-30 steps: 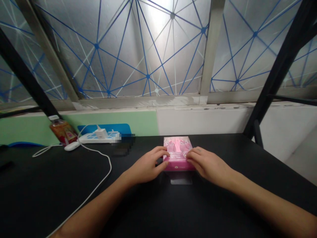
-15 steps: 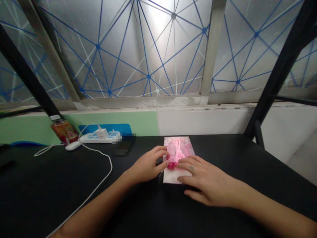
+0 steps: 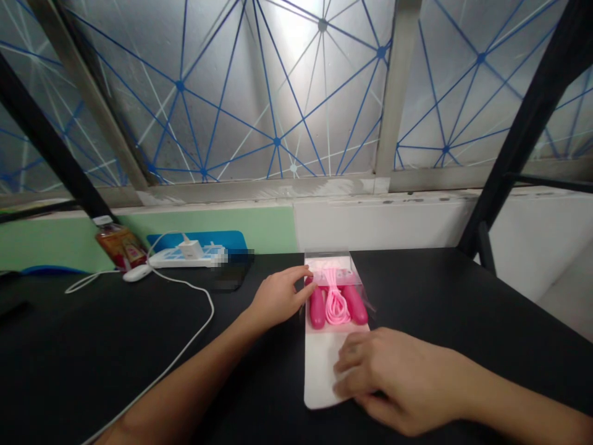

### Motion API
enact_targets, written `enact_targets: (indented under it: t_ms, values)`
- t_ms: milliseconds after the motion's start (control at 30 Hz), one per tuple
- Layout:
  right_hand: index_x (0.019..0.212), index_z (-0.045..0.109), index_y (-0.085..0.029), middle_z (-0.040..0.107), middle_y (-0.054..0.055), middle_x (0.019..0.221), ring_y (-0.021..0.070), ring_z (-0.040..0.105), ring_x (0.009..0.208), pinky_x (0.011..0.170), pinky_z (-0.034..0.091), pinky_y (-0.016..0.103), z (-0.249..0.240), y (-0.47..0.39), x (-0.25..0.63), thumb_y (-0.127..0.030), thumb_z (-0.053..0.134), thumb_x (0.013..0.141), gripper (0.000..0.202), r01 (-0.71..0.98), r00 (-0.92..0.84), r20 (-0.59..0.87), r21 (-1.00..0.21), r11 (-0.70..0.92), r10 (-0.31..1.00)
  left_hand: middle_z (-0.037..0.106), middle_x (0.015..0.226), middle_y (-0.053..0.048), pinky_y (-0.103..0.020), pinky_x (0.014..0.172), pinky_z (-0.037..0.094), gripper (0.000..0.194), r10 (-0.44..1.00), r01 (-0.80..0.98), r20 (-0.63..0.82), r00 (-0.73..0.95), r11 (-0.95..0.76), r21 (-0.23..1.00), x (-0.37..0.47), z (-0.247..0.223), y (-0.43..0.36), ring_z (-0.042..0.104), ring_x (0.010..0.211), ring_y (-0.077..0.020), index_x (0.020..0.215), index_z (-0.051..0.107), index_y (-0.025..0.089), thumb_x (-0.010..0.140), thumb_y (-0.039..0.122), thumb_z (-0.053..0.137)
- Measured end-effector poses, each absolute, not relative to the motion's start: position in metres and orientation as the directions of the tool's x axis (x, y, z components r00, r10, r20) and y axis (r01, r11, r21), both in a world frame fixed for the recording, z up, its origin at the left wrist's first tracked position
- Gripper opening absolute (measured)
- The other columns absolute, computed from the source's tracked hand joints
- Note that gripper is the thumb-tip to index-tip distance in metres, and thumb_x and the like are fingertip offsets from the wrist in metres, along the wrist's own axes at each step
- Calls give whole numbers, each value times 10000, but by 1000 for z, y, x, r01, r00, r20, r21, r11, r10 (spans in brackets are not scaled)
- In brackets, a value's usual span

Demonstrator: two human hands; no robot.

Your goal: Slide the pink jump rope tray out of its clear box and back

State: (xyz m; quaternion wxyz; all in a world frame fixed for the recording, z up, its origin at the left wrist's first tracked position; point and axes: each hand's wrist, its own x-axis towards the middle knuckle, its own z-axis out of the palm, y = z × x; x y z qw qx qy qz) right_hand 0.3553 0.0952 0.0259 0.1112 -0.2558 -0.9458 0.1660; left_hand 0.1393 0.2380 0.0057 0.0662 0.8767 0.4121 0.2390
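A jump rope with dark pink handles and a light pink cord [image 3: 337, 304] lies on a long white card [image 3: 322, 371] on the black table. Clear plastic covers the upper part of the card. My left hand [image 3: 280, 295] rests at the card's upper left edge, thumb and fingers apart around the corner of the plastic. Over the card's lower right edge is my right hand [image 3: 393, 377], its fingers curled onto or round the card; the fingertips are partly hidden.
A white power strip [image 3: 189, 254] with a plugged-in charger, a white cable [image 3: 204, 293], a dark phone-like object [image 3: 231, 275] and a bottle [image 3: 121, 246] are at the back left. Black frame posts [image 3: 504, 161] rise on both sides before the window.
The white card now reaches further toward me and the handles show clearly. My right hand has moved down and toward me, its fingers more curled. My left hand has barely shifted.
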Motion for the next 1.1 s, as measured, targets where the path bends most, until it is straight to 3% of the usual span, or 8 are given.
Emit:
enact_targets:
  t_ms: [133, 233, 433, 600, 733, 900, 1100]
  values:
    - [1037, 711, -233, 710, 22, 1001, 182, 628, 946, 932, 437, 305, 31, 90, 357, -215, 566, 858, 231, 331, -903, 88, -483, 811, 421, 689, 1156, -32, -287, 681, 516, 328, 796, 691, 348, 496, -604, 397, 146, 4, 251, 644, 648, -153, 1085, 680, 236, 879, 453, 545]
    - [1099, 698, -234, 700, 33, 1064, 186, 621, 991, 940, 435, 299, 31, 91, 356, -237, 561, 869, 267, 293, -920, 62, -547, 784, 386, 673, 1192, -27, -282, 675, 515, 304, 793, 680, 330, 512, -609, 408, 148, 4, 256, 641, 641, -145, 1084, 675, 240, 871, 420, 553]
    - [1194, 651, -231, 624, 52, 1227, 201, 575, 1121, 1027, 380, 301, 31, 91, 358, -255, 581, 862, 340, 316, -906, 29, -617, 721, 422, 589, 1307, -47, -290, 689, 525, 283, 754, 629, 341, 561, -656, 417, 145, 4, 258, 613, 619, -114, 1097, 650, 222, 886, 376, 540]
    - [1222, 636, -213, 572, 73, 1301, 217, 527, 1198, 1051, 359, 305, 36, 88, 361, -249, 539, 902, 335, 320, -902, 5, -663, 677, 431, 530, 1351, -80, -339, 889, 511, 324, 687, 568, 353, 635, -725, 389, 144, 7, 257, 643, 947, -190, 1170, 633, 223, 927, 387, 495]
    - [1208, 642, -239, 556, 64, 1329, 221, 501, 1234, 1048, 370, 318, 39, 85, 360, -241, 548, 906, 316, 382, -870, -25, -667, 639, 493, 418, 1466, -102, -382, 977, 472, 359, 676, 563, 318, 665, -733, 382, 144, 9, 255, 506, 1252, -265, 1214, 611, 221, 934, 409, 487]
    - [1236, 611, -219, 546, 77, 1348, 222, 492, 1253, 1067, 359, 337, 30, 84, 361, -181, 560, 861, 380, 405, -848, 9, -634, 659, 530, 439, 1465, -100, -389, 964, 485, 360, 671, 524, 274, 689, -722, 452, 142, 10, 254, 457, 1310, -268, 1223, 603, 215, 941, 402, 481]
    - [1216, 593, -205, 504, 91, 1387, 269, 460, 1282, 1065, 368, 374, 18, 88, 364, -305, 744, 694, 553, 448, -813, 48, -583, 677, 580, 447, 1462, -97, -368, 946, 499, 441, 644, 487, 249, 723, -731, 479, 134, 12, 246, 437, 1330, -267, 1270, 574, 224, 892, 452, 565]
